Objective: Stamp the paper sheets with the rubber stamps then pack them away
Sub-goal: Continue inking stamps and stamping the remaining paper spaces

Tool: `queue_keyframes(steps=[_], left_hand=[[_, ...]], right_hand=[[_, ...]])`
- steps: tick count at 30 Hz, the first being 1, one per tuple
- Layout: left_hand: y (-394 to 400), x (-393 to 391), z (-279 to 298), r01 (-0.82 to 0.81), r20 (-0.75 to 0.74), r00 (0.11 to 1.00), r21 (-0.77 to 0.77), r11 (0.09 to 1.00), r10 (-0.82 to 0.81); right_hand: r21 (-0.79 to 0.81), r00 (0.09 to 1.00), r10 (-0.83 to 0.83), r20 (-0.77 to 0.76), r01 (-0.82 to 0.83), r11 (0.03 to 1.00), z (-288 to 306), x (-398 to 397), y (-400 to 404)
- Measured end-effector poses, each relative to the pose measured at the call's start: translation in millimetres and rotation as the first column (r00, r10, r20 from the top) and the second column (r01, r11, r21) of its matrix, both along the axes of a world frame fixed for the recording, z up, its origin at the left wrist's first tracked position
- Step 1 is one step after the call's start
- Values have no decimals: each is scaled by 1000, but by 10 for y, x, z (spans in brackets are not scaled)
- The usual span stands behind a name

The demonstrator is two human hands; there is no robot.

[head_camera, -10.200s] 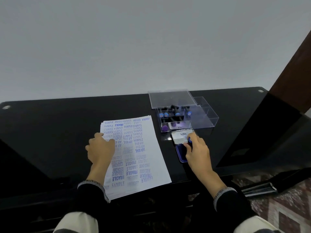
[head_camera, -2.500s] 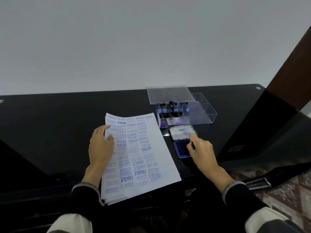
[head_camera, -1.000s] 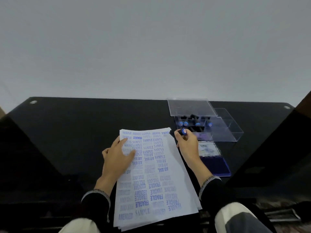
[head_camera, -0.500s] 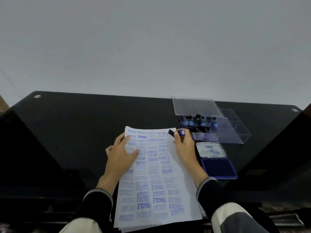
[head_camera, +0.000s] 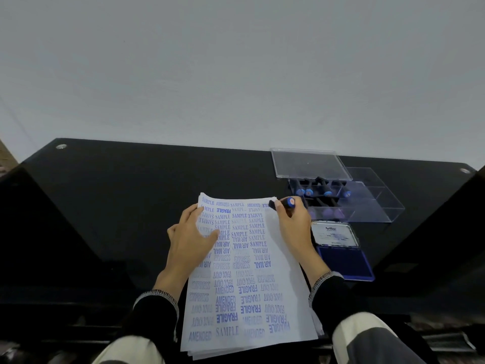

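stamping the top corner of the sheet

my left hand (head_camera: pixel 190 244) lies flat, pinning the paper (head_camera: pixel 246 279); my right hand (head_camera: pixel 295 222) pinches the stamp (head_camera: pixel 282 203), tipped onto that corner.

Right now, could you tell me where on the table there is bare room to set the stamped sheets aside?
The black table lies bare left of the paper stack and behind it, up to the far edge. The right is crowded: clear lid, stamp case and open ink pad sit close together.
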State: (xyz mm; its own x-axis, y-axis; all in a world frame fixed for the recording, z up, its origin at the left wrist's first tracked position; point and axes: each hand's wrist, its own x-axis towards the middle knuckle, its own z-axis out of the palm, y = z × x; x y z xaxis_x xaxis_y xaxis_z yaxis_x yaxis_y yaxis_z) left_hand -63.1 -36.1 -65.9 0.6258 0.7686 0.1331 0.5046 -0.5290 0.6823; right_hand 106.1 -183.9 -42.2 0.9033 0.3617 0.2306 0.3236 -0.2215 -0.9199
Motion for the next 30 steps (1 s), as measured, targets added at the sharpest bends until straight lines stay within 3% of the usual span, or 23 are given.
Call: queue_keyframes(steps=[4,7,16,30], left_hand=[[5,3,-8,0,7,1000,13,1000,-1],[3,8,-17,2,16,1000,19,1000,-2],[-5,-3,-3,6,12,1000,9,1000,-6],[-11,-6,14,1,1,1000,-11,1000,-1]], right_hand=[[-288,981,194,13,-182,940,82,127,58],[-405,969,247,24,-216,888,106,196,80],[-511,963,255,82,-179,841,89,176,127],[-542,967,242,79,-162,825,80,165,174]])
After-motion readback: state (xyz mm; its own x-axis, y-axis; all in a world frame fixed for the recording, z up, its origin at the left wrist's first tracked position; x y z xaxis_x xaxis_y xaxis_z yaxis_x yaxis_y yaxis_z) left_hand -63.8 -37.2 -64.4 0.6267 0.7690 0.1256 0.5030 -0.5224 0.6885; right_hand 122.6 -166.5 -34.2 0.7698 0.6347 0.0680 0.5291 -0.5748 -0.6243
